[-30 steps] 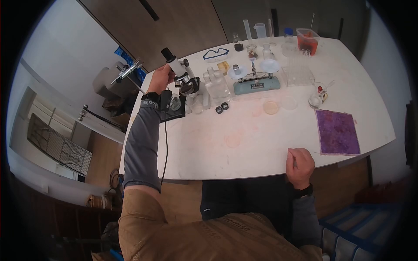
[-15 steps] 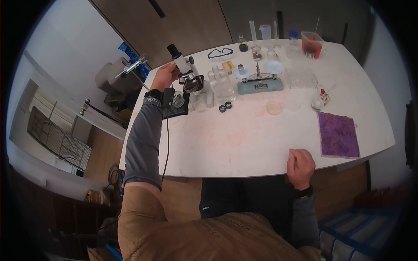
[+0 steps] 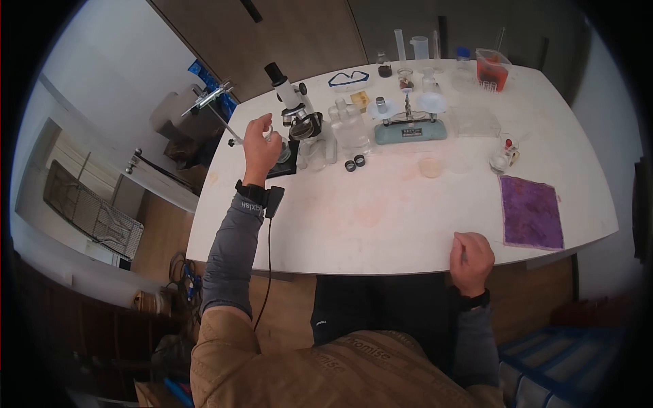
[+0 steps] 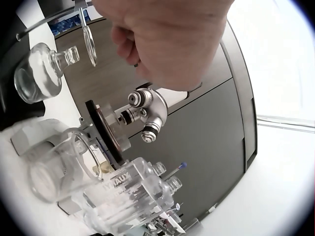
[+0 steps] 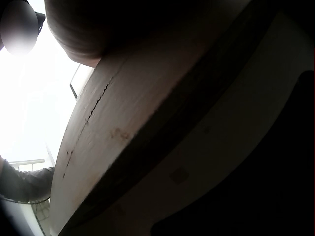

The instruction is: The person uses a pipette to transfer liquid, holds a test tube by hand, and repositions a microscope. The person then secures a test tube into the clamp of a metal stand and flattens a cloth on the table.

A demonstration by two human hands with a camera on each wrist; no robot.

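Note:
My left hand is raised just left of the white microscope, apart from it. In the left wrist view the fingers of this hand are bent, with a tiny dark spot by the fingertips; whether they hold something cannot be told. The silver objectives show below the hand, with a small glass bottle to the left. Loosely curled and holding nothing visible, my right hand rests at the table's front edge. The right wrist view shows only a dark part of that hand above the table edge.
Clear bottles and two black rings stand right of the microscope. Farther right are a teal balance, a purple cloth and a red-filled container. A clamp stand is at the left edge.
My left hand has come away from the microscope's side, moving toward me, and its fingers now point up. The right hand has stayed in place. The head view has shifted slightly.

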